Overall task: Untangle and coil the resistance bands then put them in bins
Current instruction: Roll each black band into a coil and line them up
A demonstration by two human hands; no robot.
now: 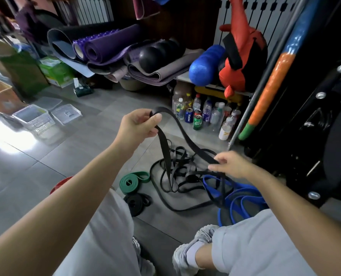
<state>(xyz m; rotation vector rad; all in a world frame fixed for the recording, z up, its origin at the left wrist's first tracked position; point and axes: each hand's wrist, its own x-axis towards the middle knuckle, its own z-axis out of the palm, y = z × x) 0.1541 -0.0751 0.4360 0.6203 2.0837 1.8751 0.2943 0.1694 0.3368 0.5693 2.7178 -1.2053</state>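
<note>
Black band, far end perhaps inside tangle

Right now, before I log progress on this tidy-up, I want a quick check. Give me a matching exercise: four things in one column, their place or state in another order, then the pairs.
Things
1. long black band
2. green band
3. blue bands
4. clear bin

Place or state
A. rolled into a coil on the floor
B. far left, beside a clear lid
C. pinched by left hand and right hand, lifted
D. loose loops lying at the right

Pairs: 1-C, 2-A, 3-D, 4-B
</note>
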